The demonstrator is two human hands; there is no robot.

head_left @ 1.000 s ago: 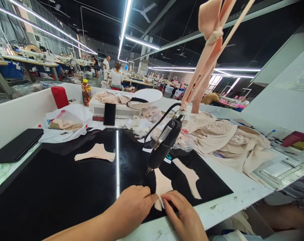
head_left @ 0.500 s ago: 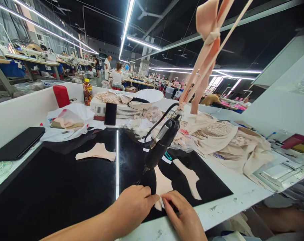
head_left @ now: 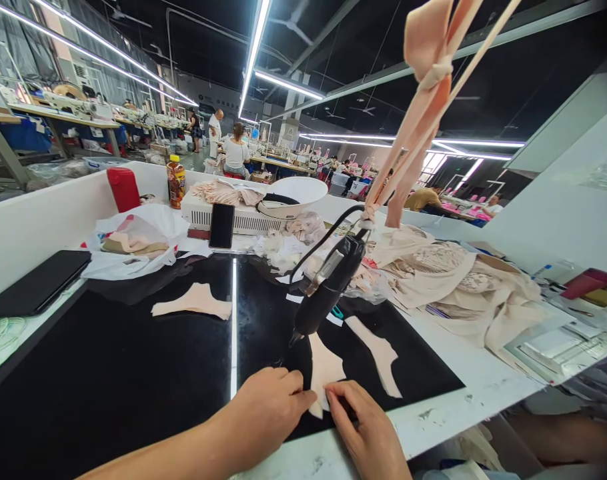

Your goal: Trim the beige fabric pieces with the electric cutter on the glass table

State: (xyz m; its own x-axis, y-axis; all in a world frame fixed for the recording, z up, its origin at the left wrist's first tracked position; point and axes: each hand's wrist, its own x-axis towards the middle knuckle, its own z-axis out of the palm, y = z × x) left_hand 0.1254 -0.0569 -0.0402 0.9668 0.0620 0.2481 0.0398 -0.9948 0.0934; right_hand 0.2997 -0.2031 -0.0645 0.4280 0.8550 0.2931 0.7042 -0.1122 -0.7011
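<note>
A peach fabric piece lies on the black table mat between my hands. My left hand is closed, its thumb and forefinger pinching the lower left edge of that piece. With thumb and forefinger together, my right hand grips its lower right edge. Just above hangs a black hand tool with a pointed nozzle, tied to peach fabric straps. A narrower fabric piece lies to the right, and a curved fabric piece lies farther off to the left.
Along the back stand a plastic bag with fabric, a red container, a bottle, a phone and a white bowl. Piled beige garments cover the right side. A black flat case lies left.
The hanging tool has swung slightly to the right. My fingertips have moved a little apart along the lower end of the fabric piece. The other pieces lie where they were.
</note>
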